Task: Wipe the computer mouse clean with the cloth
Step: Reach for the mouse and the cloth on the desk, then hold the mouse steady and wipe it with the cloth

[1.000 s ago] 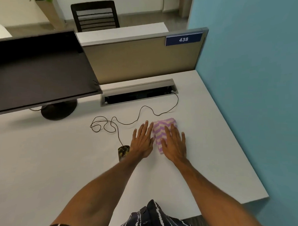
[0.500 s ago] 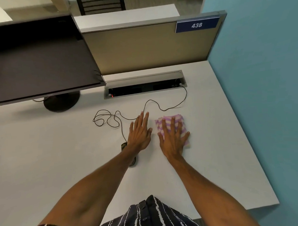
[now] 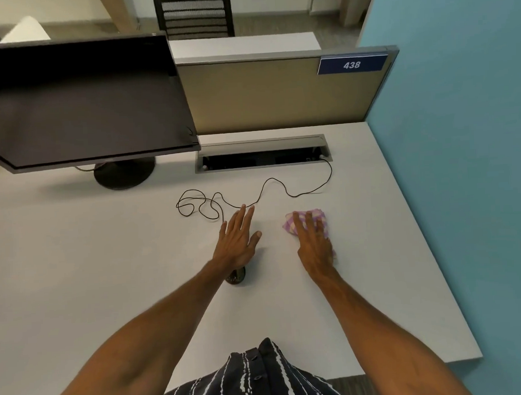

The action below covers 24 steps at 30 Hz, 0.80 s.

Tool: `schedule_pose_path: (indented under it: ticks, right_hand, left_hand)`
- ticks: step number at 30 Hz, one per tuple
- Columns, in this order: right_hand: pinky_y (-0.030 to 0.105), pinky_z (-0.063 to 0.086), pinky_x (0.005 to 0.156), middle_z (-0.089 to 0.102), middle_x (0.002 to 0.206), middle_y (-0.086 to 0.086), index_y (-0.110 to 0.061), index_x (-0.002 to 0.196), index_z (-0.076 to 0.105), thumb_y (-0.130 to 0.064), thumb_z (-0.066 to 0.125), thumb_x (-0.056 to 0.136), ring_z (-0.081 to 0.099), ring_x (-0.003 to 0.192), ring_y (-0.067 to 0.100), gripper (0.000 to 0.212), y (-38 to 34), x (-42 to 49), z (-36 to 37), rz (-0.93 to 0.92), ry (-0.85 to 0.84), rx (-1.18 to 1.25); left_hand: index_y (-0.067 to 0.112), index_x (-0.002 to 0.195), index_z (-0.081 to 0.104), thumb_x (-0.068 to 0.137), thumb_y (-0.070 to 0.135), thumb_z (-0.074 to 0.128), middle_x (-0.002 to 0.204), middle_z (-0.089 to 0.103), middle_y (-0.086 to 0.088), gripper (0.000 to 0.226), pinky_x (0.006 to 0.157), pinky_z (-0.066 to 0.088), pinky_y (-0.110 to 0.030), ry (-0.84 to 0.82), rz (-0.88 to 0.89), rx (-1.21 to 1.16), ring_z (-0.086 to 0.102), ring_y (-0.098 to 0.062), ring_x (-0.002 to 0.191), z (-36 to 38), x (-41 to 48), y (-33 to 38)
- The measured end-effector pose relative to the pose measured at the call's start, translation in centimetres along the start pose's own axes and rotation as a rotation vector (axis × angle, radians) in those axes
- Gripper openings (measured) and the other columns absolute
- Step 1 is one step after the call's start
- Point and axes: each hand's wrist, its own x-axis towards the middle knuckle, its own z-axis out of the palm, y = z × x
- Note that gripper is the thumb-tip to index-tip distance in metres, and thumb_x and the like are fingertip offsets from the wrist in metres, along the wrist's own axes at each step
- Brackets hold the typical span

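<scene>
A white desk (image 3: 107, 278) fills most of the view, bounded on the right by a teal wall (image 3: 460, 158) and at the far side by a tan partition (image 3: 264, 98) carrying a blue plate marked 438 (image 3: 352, 64). A dark monitor (image 3: 79, 100) stands on a round base at the far left of the desk, and to its right a long cable slot (image 3: 262, 158) is sunk into the surface. Two bare forearms reach out from the near edge over a dark striped shirt (image 3: 255, 376). The left hand (image 3: 238, 240) lies palm down near the middle of the desk, its fingers straight and close together, gripping nothing. The right hand (image 3: 313, 242) presses flat on a pink-and-white cloth (image 3: 318, 217) to the right, fingers slightly spread over the bunched fabric rather than closed around it. A thin black cable (image 3: 270, 182) runs from the slot in loose loops to the left hand's fingertips. The computer mouse (image 3: 236, 276) sits just nearer than the left hand, mostly hidden beneath the wrist, well apart from the cloth.
</scene>
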Motion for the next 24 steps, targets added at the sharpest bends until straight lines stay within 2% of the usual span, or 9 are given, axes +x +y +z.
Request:
schedule_pose_path:
  ticks: [6, 11, 15, 18, 20, 24]
  right_hand:
    - [0.047, 0.048, 0.114, -0.006, 0.175, 0.011, -0.028, 0.166, -0.006, -0.002, 0.03, 0.107, 0.009, 0.162, 0.034, 0.074, -1.8, -3.2, 0.8, -0.01, 0.012, -0.003]
    - [0.043, 0.052, 0.109, 0.003, 0.176, 0.006, -0.032, 0.166, -0.001, -0.001, 0.035, 0.105, 0.014, 0.162, 0.032, 0.078, -3.3, -5.2, 1.1, -0.003, 0.019, 0.03]
    - [0.041, 0.056, 0.101, 0.009, 0.175, 0.001, -0.034, 0.166, 0.001, 0.001, 0.041, 0.101, 0.015, 0.162, 0.029, 0.083, -4.6, -6.2, 1.1, 0.028, 0.034, 0.125]
    - [0.043, 0.061, 0.093, 0.021, 0.172, 0.001, -0.033, 0.166, -0.001, 0.002, 0.05, 0.098, 0.031, 0.156, 0.027, 0.092, -5.9, -6.3, 0.7, 0.048, 0.059, 0.209]
    - [0.045, 0.06, 0.097, 0.021, 0.172, -0.001, -0.035, 0.166, 0.001, 0.002, 0.056, 0.097, 0.034, 0.155, 0.026, 0.095, -6.8, -6.0, 0.4, 0.026, 0.062, 0.262]
    - [0.042, 0.057, 0.103, 0.014, 0.175, -0.002, -0.037, 0.165, 0.008, -0.001, 0.059, 0.098, 0.029, 0.158, 0.022, 0.091, -8.5, -5.1, 0.0, -0.067, 0.093, 0.274]
  left_hand:
    - [0.025, 0.179, 0.0, 0.117, 0.056, 0.039, 0.186, -0.003, 0.004, 0.08, 0.141, 0.002, -0.05, 0.029, -0.017, -0.07, -0.003, -0.016, 0.173, -1.0, -4.4, -5.1]
    - [0.027, 0.179, 0.0, 0.121, 0.048, 0.025, 0.186, -0.002, 0.009, 0.066, 0.141, 0.001, -0.047, -0.03, 0.026, 0.086, -0.003, -0.014, 0.173, -2.8, -6.0, -9.7]
    - [0.029, 0.178, -0.007, 0.122, 0.047, 0.016, 0.185, -0.008, 0.01, 0.063, 0.141, -0.001, -0.048, -0.135, 0.118, 0.231, -0.009, -0.012, 0.173, -4.4, -5.3, -10.9]
    - [0.029, 0.178, -0.007, 0.122, 0.047, 0.012, 0.185, -0.01, 0.01, 0.062, 0.141, -0.001, -0.047, -0.187, 0.165, 0.282, -0.012, -0.011, 0.172, -5.2, -4.4, -11.1]
    - [0.028, 0.179, -0.004, 0.122, 0.047, 0.011, 0.185, -0.009, 0.01, 0.062, 0.141, 0.001, -0.046, -0.227, 0.2, 0.315, -0.013, -0.011, 0.172, -5.3, -3.8, -11.2]
    - [0.026, 0.179, -0.003, 0.121, 0.051, 0.012, 0.186, -0.008, 0.008, 0.065, 0.141, 0.002, -0.045, -0.323, 0.249, 0.351, -0.014, -0.013, 0.172, -5.2, -2.8, -11.7]
